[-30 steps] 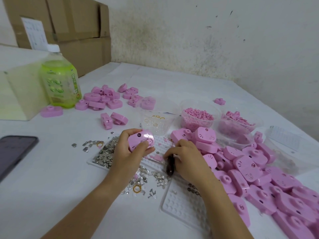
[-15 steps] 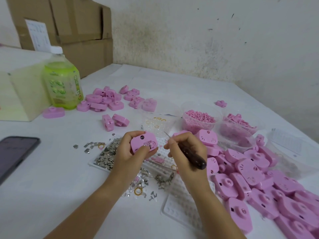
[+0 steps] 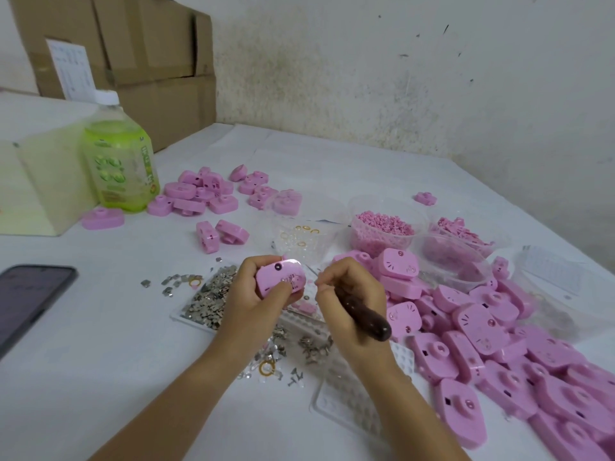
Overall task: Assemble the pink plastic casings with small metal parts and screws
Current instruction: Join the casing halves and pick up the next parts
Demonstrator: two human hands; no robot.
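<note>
The pink casing (image 3: 281,277) is held above the surface (image 3: 100,344), near the middle of the view. The left hand (image 3: 253,304) is wrapped round it. The grip is pressed onto the casing, with the fingers behind its left edge and the thumb laid across the front face. The right hand (image 3: 346,307) is placed just beside the casing, on its right. Its grip is pinched round a dark-handled tool (image 3: 366,316), whose handle end is pointed back toward the right forearm. The working tip is hidden by the fingers, so contact with the casing cannot be told.

A heap of small metal parts (image 3: 209,299) is spread just left of the left hand, with a few strays on the surface beyond it. Loose screws (image 3: 296,380) and a yellow ring (image 3: 266,368) are scattered beneath the wrists. A white dimpled tray (image 3: 349,400) is laid under the right forearm.

A large pile of casings (image 3: 482,327) is banked along the right side, from behind the right hand to the lower right corner. A smaller group of casings (image 3: 199,191) is set farther back, beside a green bottle (image 3: 119,168).

Behind the hands two clear containers are placed near each other: a cup of yellow rings (image 3: 299,236) and a tub of pink pellets (image 3: 382,227). A dark phone (image 3: 30,301) is laid flat at the left edge. Cardboard boxes (image 3: 133,61) are stacked at the back left.
</note>
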